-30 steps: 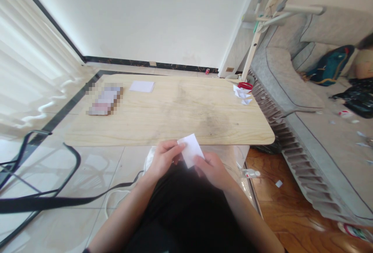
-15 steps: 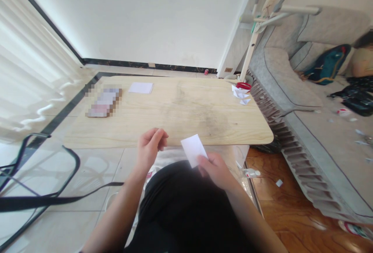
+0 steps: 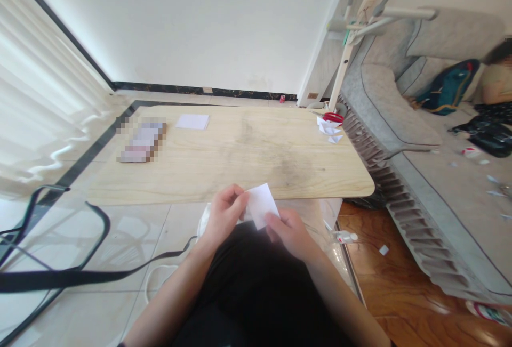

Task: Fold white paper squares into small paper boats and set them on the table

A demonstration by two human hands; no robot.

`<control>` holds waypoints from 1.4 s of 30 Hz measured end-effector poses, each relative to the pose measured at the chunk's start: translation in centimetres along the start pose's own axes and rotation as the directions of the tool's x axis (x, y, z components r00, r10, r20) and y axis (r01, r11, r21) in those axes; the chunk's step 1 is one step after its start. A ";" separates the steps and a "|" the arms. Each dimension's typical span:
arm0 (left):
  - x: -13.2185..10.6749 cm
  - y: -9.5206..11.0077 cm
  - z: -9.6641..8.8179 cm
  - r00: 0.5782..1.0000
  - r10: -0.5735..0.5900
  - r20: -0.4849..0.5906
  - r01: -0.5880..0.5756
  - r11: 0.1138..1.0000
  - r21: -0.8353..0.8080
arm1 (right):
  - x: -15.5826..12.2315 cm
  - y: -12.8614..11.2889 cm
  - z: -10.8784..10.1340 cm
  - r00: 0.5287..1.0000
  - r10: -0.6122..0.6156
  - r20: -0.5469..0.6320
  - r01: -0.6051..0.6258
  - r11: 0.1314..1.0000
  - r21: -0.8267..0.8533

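Note:
A small white piece of paper (image 3: 262, 206) is held tilted over my lap, just in front of the table's near edge. My right hand (image 3: 291, 231) pinches its lower right corner between thumb and fingers. At its upper left edge, my left hand (image 3: 227, 212) grips the paper with thumb and fingertips. Whether the paper is folded in layers, I cannot tell. On the table's far left lies a stack of white paper (image 3: 192, 121). Several folded white paper shapes (image 3: 328, 129) sit at the far right, beside red-handled scissors (image 3: 333, 118).
The wooden table (image 3: 224, 160) spans the front. A blurred-out rectangular object (image 3: 142, 142) lies on its left. A black-framed chair (image 3: 102, 219) stands at left. To the right are a grey sofa (image 3: 404, 118) with a backpack (image 3: 452, 87), a seated person and a plastic bottle (image 3: 346, 237) on the floor.
My left hand has moved right and closed on the paper's left edge. The paper has shifted slightly left in my right hand.

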State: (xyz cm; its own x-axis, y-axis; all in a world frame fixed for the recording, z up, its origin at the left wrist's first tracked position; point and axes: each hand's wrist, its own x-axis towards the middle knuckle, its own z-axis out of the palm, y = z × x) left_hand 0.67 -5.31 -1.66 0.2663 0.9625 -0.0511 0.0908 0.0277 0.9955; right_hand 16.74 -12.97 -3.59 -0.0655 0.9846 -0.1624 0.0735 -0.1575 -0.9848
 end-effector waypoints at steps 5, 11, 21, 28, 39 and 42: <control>-0.3 -0.4 0.4 0.997 -0.008 0.073 0.007 1.000 0.014 | 0.3 0.5 0.2 0.996 0.002 -0.086 0.003 0.998 0.060; -1.2 -0.8 1.1 0.890 -0.062 0.451 0.040 0.998 0.057 | 0.6 0.9 0.1 0.988 -0.048 -0.146 0.055 0.998 0.043; -1.1 -1.2 -0.2 0.762 -0.146 0.631 0.141 0.988 0.059 | 0.4 0.6 -1.7 0.984 -0.116 -0.132 0.121 0.992 0.030; -0.9 -1.5 0.3 0.864 -0.147 0.482 0.156 0.987 0.020 | 0.6 1.1 -1.4 0.950 -0.090 -0.298 0.130 0.984 0.118; -1.3 -0.8 1.1 0.965 -0.069 0.253 0.061 0.997 0.040 | 1.2 1.5 0.8 0.934 0.002 -0.358 0.136 0.924 0.358; -1.2 -0.5 0.7 0.931 -0.004 0.365 -0.074 0.977 0.201 | 1.1 1.5 0.5 0.927 0.025 -0.374 0.100 0.945 0.311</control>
State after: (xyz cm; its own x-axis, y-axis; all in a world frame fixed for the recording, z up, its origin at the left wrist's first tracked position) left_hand 0.99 -6.67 -2.18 0.5980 0.7974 -0.0810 0.2620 -0.0989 0.9600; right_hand 16.29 -12.12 -5.33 0.3129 0.9376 -0.1517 -0.2463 -0.0741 -0.9664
